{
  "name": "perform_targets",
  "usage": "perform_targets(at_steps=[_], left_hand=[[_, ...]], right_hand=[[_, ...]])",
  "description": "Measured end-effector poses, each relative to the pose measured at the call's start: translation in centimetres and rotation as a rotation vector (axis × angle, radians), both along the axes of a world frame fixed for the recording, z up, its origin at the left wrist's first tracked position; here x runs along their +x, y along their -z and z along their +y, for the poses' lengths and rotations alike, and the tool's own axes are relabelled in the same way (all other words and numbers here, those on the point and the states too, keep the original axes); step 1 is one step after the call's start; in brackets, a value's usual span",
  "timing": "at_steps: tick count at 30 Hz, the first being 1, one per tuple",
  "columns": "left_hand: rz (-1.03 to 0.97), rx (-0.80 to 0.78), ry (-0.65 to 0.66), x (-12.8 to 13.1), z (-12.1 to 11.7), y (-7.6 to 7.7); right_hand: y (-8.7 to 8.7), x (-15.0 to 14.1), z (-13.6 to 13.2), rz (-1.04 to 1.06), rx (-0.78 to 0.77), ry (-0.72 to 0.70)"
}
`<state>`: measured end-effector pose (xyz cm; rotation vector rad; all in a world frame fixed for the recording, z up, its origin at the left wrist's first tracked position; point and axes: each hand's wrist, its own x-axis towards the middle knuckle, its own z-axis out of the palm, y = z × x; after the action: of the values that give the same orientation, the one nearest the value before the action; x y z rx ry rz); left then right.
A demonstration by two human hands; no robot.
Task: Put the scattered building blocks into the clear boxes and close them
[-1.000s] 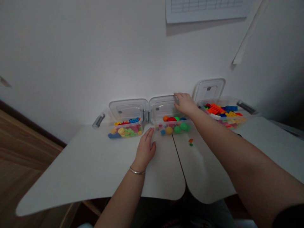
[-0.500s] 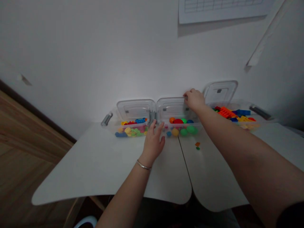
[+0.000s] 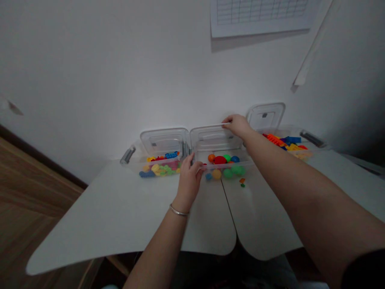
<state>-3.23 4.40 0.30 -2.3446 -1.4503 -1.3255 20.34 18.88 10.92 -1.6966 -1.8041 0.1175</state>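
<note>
My right hand [image 3: 237, 125] pinches the top edge of the raised clear lid [image 3: 206, 135] on the middle plastic box [image 3: 248, 163]. With thumb and fingers around it, my left hand [image 3: 189, 180] grips the near left corner of this same box. Inside are a red piece [image 3: 219, 160], an orange ball [image 3: 211, 158], a blue ball [image 3: 235, 159] and several green balls [image 3: 238, 170]. In front of the box, a small orange piece [image 3: 242, 180] and a small green piece [image 3: 242, 186] lie on the white table [image 3: 108, 216].
At the left stands an open clear box [image 3: 135, 165] of colourful toys. Another open box [image 3: 314, 146], partly behind my right forearm, holds bricks [image 3: 274, 140]. A wall rises behind the boxes, with a printed sheet [image 3: 261, 20] on it. A seam [image 3: 229, 208] divides the tabletop.
My left hand has moved onto the middle box's near corner and closed there. The lid under my right hand has tipped slightly forward from the wall. The camera view has shifted a little.
</note>
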Motion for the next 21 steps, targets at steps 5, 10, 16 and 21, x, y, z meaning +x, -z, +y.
perform_targets(at_steps=[5, 10, 16, 21], left_hand=[[0.016, 0.029, 0.063, -0.8, -2.5, 0.3], [-0.032, 0.001, 0.065, -1.2, -4.7, 0.3], [-0.085, -0.017, 0.049, -0.6, -5.8, 0.2], [-0.257, 0.062, 0.007, 0.1, -5.8, 1.0]], right_hand=[[-1.5, 0.6, -3.6, 0.061, 0.31, -0.001], [-1.6, 1.0, -9.9, 0.0, 0.421, -0.128], [3.0, 0.5, -17.1, -0.034, 0.416, -0.119], [5.8, 0.6, -19.3, -0.022, 0.438, -0.177]])
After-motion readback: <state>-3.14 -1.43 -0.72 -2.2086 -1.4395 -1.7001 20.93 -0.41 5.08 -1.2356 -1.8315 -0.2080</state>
